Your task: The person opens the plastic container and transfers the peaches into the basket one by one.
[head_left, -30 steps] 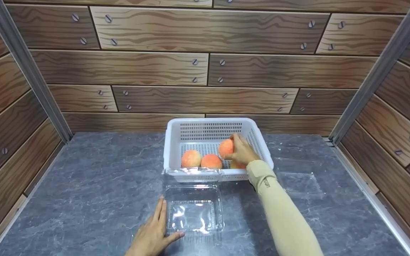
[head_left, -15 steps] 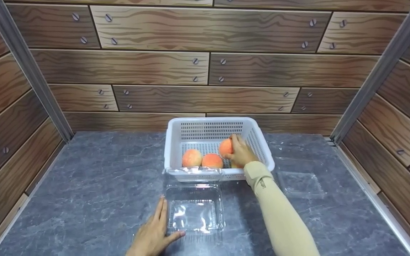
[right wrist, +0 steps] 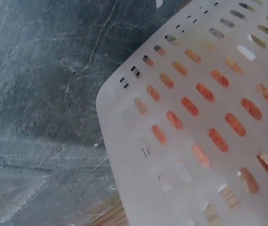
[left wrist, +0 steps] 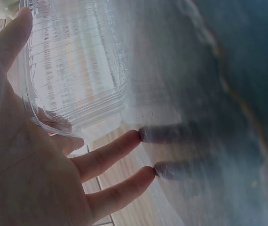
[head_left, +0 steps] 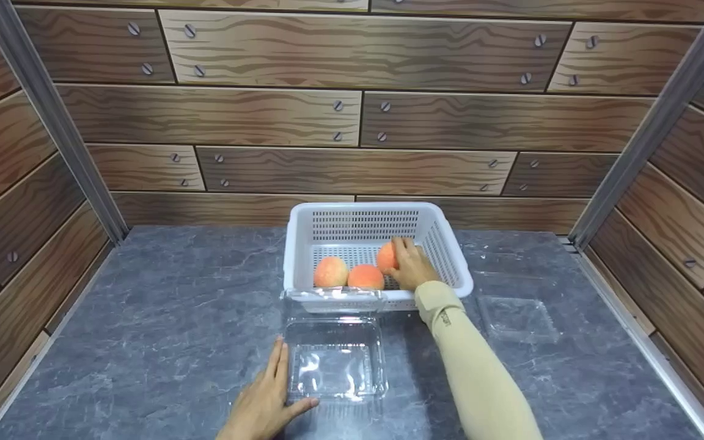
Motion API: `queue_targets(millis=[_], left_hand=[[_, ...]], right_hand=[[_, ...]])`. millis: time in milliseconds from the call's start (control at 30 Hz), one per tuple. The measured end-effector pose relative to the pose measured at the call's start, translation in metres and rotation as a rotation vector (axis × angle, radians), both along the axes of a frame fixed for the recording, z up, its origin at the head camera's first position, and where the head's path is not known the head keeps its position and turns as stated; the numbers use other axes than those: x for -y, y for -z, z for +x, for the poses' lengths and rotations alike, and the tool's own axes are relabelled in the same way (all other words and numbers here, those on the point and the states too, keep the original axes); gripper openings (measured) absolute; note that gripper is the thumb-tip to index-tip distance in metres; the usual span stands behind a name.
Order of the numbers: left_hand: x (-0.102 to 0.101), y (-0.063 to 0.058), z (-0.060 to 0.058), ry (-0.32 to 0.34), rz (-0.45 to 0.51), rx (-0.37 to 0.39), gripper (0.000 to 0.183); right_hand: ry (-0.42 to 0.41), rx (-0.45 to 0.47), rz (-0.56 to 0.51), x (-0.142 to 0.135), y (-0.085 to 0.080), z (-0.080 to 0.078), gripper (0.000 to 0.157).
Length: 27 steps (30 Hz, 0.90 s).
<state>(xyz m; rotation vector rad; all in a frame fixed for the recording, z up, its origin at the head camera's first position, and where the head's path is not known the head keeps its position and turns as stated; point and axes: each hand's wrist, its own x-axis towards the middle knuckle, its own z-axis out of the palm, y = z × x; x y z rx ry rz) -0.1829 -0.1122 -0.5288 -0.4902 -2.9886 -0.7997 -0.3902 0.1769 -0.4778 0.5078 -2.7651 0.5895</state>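
Inside the white slotted basket (head_left: 364,207), my right hand (head_left: 413,267) grips an orange-red peach (head_left: 385,258) from its right side. A yellow-orange peach (head_left: 330,272) and a redder peach (head_left: 366,277) lie to the left, near the front wall. In the right wrist view the basket wall (right wrist: 138,188) hides that hand; peach skin shows through its slots. My left hand (head_left: 260,397) lies beside a clear plastic clamshell box (head_left: 381,366), fingers straight along its left side and thumb at the front. The left wrist view shows the thumb against the box's rim (left wrist: 26,89).
The clamshell's raised lid (head_left: 333,294) stands against the basket's front. Another clear plastic container (head_left: 518,318) lies on the grey marbled table (head_left: 162,318) at right. Wood-patterned walls (head_left: 352,116) and metal posts (head_left: 52,122) enclose the table.
My right hand has shifted slightly left and toward the front with the peach. A peach partly seen beneath it earlier is now hidden. My left hand has stayed in place.
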Motion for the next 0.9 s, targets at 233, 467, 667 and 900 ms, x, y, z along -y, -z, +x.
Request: queue_targets(millis=[233, 467, 667, 900], left_hand=[[0.0, 0.0006, -0.0003, -0.008, -0.002, 0.009, 0.107], [0.0012, 0.001, -0.0009, -0.01, -0.004, -0.006, 0.106], [0.0016, 0.0006, 0.0004, -0.011, -0.002, -0.016, 0.106], [0.0009, 0.0006, -0.0003, -0.007, -0.001, -0.016, 0.106]], right_hand=[[0.034, 0.069, 0.009, 0.0026, -0.0006, 0.0015, 0.063], [0.078, 0.094, 0.055, 0.0041, -0.0026, 0.0039, 0.057], [0.09, 0.075, 0.085, 0.005, -0.0015, 0.0033, 0.054], [0.095, 0.158, 0.173, 0.0046, -0.0035, 0.0037, 0.054]])
